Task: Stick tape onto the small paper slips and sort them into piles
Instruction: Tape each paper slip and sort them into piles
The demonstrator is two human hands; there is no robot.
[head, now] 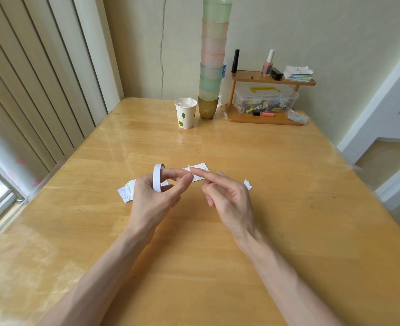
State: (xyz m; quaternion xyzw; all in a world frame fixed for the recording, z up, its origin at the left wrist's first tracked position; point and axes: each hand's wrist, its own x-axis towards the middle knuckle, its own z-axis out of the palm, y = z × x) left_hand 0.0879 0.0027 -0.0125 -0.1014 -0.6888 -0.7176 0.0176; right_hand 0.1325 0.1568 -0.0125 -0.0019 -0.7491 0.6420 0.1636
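- Worktop [217,267]: wood, glossy, fills most of the frame; both forearms come in from the bottom edge toward centre.
- Stack of tumblers [214,57], upper centre: pastel green and pink, standing on an amber one, by the far wall.
- Wooden rack [264,118], upper right of centre: clear storage box [264,100] on the lower level; bottles and a pile of cards [297,73] on the upper shelf.
- Paper cup [185,112] with leaf print, just left of the tumbler stack.
- Left hand [151,198], centre-left: grip closed around the tape roll [157,177]. The white roll stands on edge, looped over the fingers, thumb against its outer face. Index finger reaches right, tip close to the right hand's fingertip.
- Right hand [227,196], centre-right: grip loose, holding nothing firmly. Index finger extended toward upper left, other fingers half curled. A small bit of white sits at the index fingertip; cannot tell whether it is tape end or paper.
- Paper slip [200,171], frame centre: flat on the worktop just beyond both fingertips, partly hidden by them, faint print on it.
- Pile of slips [126,190], left of the left hand: several overlapping, partly behind the hand.
- Torn scrap [248,184], right of the right hand: lying alone, small and white.
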